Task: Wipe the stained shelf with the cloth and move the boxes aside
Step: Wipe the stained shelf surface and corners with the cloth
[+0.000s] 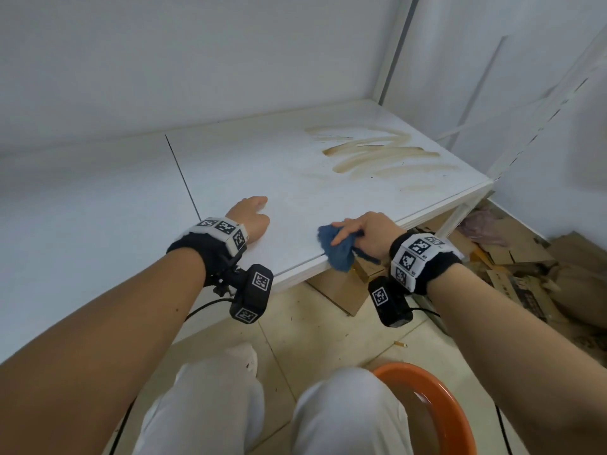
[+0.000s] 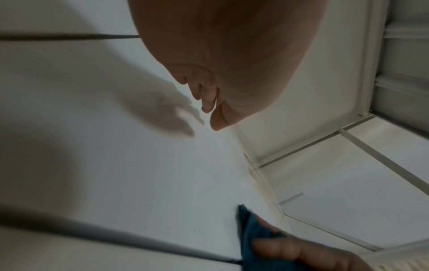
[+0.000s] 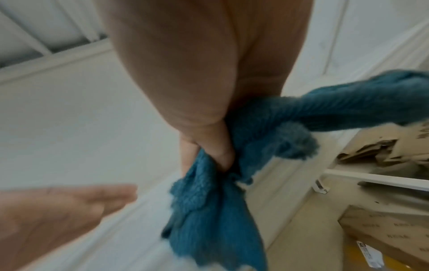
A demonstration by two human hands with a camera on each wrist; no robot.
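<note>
The person's white-trousered knees [image 1: 345, 412] sit nearest the head camera, cut off by the bottom edge, beside an orange basin [image 1: 437, 399] only partly in view. Beyond them the white shelf [image 1: 262, 165] fills the middle, with brown smeared stains [image 1: 381, 152] toward its far right corner. Flattened cardboard boxes [image 1: 512, 257] lie on the floor under and to the right of the shelf, partly hidden by it. The left hand [image 1: 251, 216] rests on the shelf near its front edge, fingers loosely curled and holding nothing. The right hand [image 1: 368, 233] grips a bunched blue cloth [image 1: 338, 247] at the shelf's front edge, part hanging over; the right wrist view is blurred.
</note>
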